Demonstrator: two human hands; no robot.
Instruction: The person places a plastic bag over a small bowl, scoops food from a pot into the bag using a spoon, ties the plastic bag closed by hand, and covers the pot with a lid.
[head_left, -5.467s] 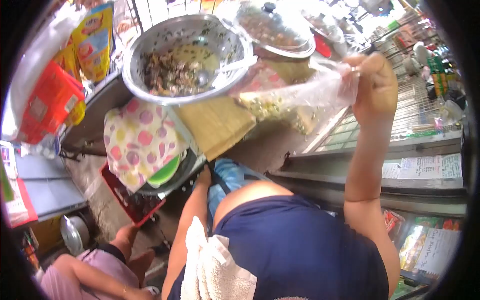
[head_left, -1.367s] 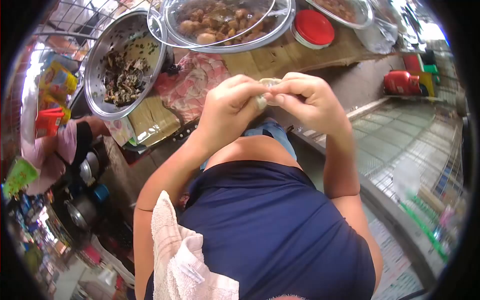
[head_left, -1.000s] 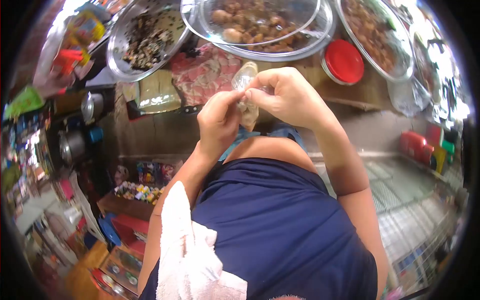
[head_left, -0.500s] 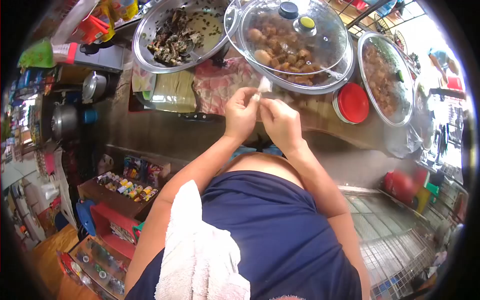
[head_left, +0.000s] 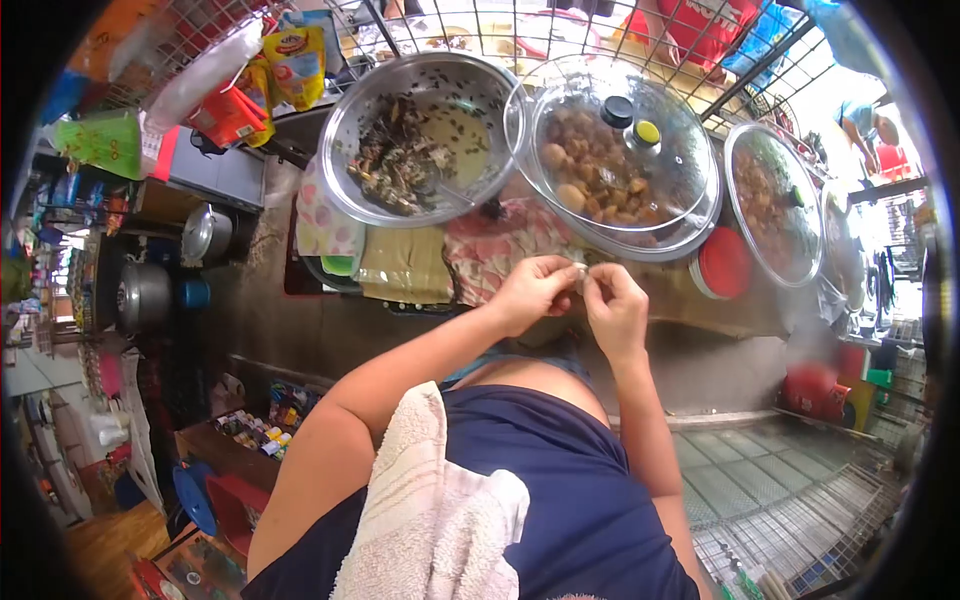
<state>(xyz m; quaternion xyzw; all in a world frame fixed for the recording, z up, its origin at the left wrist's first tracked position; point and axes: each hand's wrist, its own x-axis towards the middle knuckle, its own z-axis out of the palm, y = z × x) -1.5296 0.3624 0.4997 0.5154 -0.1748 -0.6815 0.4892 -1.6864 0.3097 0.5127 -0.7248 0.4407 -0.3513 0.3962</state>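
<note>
My left hand (head_left: pixel 537 292) and my right hand (head_left: pixel 617 308) are close together in front of my belly, fingertips pinched. Between them is a small whitish piece (head_left: pixel 581 272), mostly covered by the fingers; its kind is too small to make out. Just beyond the hands stands a large metal basin (head_left: pixel 655 250) of brown stewed food under a glass lid (head_left: pixel 625 150) with a black knob. To the left, another metal basin (head_left: pixel 345 195) holds dark food with broth and a ladle. A red-lidded tub (head_left: pixel 724 262) stands right of my hands.
A lidded oval dish (head_left: pixel 775 200) of food stands at the right. A patterned red-and-white cloth (head_left: pixel 490 245) and brown packets (head_left: pixel 405 265) lie along the counter's near edge. Wire mesh (head_left: pixel 450 30) rises behind the basins, with people beyond it. Pots (head_left: pixel 145 297) stand at left.
My view has tilted up, showing more mesh and people behind the basins. My hands remain pinched together; the white piece that stuck up above the fingertips now shows only slightly between them.
</note>
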